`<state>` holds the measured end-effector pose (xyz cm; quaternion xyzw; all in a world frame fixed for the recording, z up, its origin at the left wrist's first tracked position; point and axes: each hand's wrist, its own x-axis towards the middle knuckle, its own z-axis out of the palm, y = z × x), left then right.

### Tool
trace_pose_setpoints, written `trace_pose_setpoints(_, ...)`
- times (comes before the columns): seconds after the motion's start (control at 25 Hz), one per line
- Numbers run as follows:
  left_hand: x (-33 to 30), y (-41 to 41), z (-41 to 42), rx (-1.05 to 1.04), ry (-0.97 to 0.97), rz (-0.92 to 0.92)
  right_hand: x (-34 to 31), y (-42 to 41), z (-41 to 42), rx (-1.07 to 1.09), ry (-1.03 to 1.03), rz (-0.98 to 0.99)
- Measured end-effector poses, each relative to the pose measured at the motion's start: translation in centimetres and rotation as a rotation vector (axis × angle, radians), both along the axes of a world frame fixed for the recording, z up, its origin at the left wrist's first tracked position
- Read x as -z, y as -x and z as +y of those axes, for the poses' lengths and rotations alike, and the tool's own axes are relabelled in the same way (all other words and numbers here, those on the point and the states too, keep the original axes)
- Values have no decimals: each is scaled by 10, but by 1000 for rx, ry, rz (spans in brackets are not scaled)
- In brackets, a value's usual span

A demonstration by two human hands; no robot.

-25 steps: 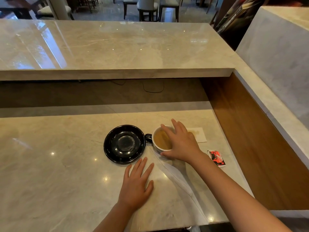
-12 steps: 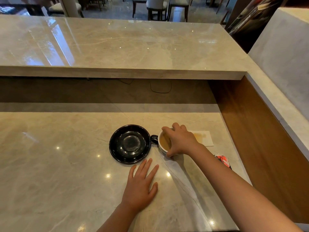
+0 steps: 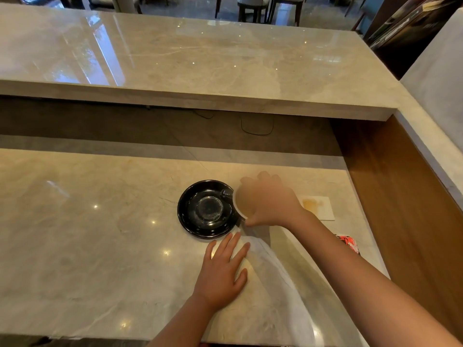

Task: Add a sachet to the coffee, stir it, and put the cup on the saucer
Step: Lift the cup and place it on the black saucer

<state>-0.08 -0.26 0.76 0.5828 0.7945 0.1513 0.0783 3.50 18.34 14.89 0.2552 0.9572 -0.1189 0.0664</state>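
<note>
Coffee cup (image 3: 241,206), gripped from above at the rim by the right hand (image 3: 269,200), fingers clamped round it, overlaps the black saucer's (image 3: 198,222) right edge. Full and breakable, likely spill-prone; keep level. Left hand (image 3: 224,271) lies flat, fingers apart, on the worktop (image 3: 87,234).

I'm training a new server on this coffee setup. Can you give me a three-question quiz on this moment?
1. True or false: the cup already sits centred on the saucer.
2. Which hand grips the cup? A) left B) right
3. What lies flat on the counter just in front of the saucer?

Key
1. False: it is at the saucer's right edge, gripped from above.
2. B, the right hand.
3. The left hand, palm down.
</note>
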Motion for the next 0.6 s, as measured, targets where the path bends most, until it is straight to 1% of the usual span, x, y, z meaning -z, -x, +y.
trace_pose_setpoints(0.16, 1, 1, 0, 7, -3, 18, -3, 26, -17, -44, 46, 50)
trace_pose_setpoints(0.6, 1, 2, 0, 18, -68, 9, 19, 81, -45, -112, 75, 36)
